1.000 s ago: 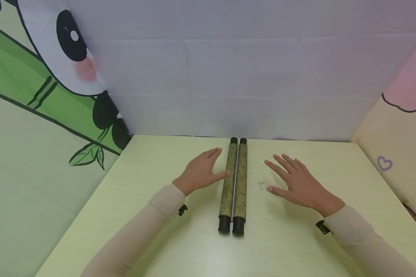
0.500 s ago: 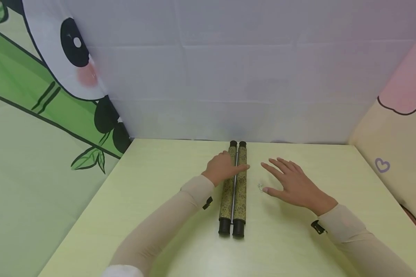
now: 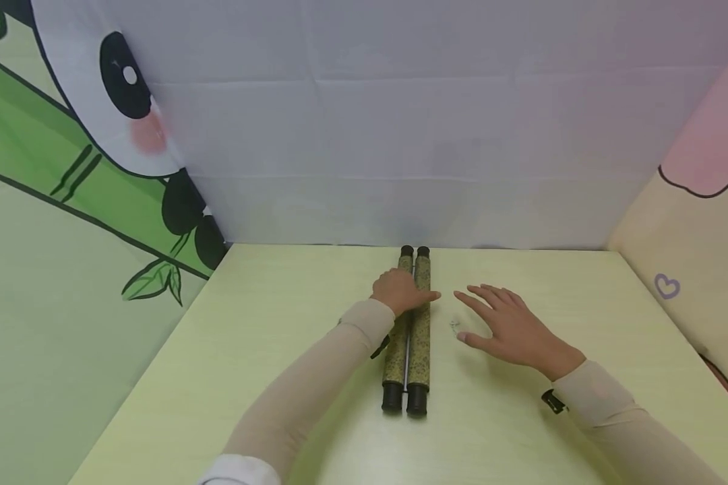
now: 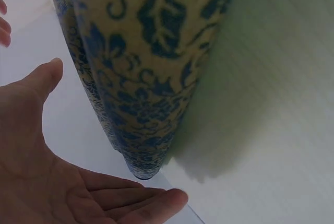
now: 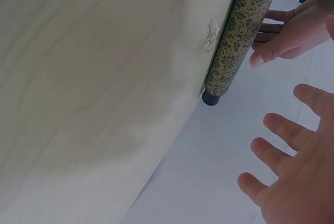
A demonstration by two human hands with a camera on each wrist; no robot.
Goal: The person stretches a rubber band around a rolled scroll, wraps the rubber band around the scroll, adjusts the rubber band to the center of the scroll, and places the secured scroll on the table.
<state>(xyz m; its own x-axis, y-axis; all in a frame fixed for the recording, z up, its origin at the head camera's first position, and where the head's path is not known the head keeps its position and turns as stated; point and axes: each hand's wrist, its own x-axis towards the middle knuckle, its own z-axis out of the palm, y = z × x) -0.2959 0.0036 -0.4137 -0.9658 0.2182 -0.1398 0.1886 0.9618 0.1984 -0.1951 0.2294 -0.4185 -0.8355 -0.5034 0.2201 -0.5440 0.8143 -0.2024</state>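
Double-roll scroll (image 3: 421,347): lengthwise on the surface (image 3: 279,323); probably light, stiff lengthwise, easily creased.
Black end knobs (image 3: 416,402): likely best hold.
Left hand (image 3: 399,291): over the scroll, fingers extended, gripping nothing.
Right hand (image 3: 512,330): fingers spread, empty.

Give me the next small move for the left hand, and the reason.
Probably curl the fingers of the left hand around the two patterned rolls. In the head view that hand is over both, yet in the left wrist view its thumb stands apart from the fingers, gripping nothing; the right hand, open beside the rolls, holds nothing either.
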